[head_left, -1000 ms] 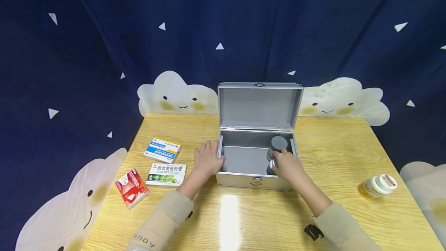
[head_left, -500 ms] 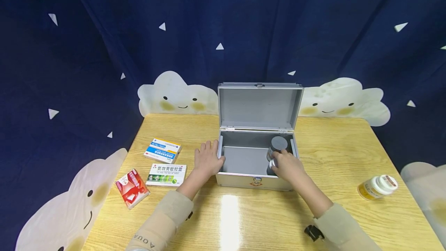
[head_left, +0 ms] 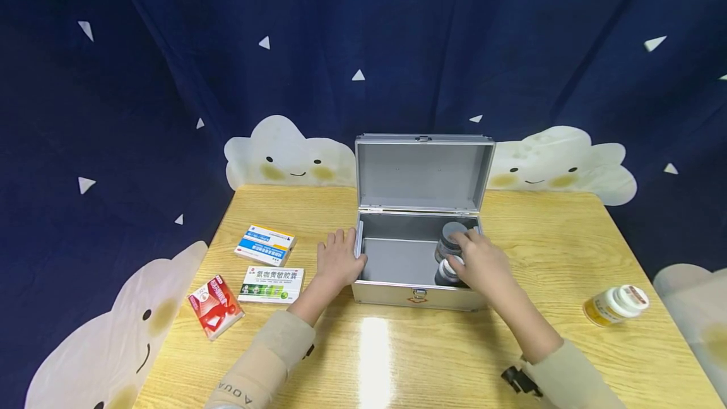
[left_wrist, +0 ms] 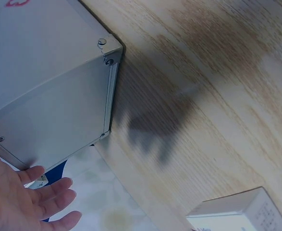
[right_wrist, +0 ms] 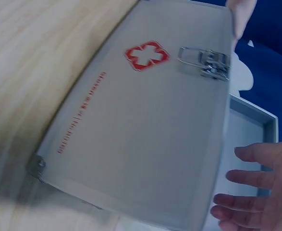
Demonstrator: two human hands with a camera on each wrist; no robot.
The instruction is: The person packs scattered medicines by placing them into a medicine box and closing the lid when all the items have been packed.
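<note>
While right hand [head_left: 484,262] hovers, bottles [head_left: 445,275] stand (below).

Silver case [head_left: 389,294], lid [head_left: 423,175] raised, grey-lidded jar [head_left: 445,247] behind white-capped bottle [head_left: 447,272], upright inside, right end

Three cartons [head_left: 271,284] lie left of the case [head_left: 386,296], a bottle [head_left: 613,305] right, two jars [head_left: 446,251] inside its right end.

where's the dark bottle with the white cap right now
In the head view, the dark bottle is inside the case, front right, just in front of the grey-lidded jar, beside the right hand.
</note>
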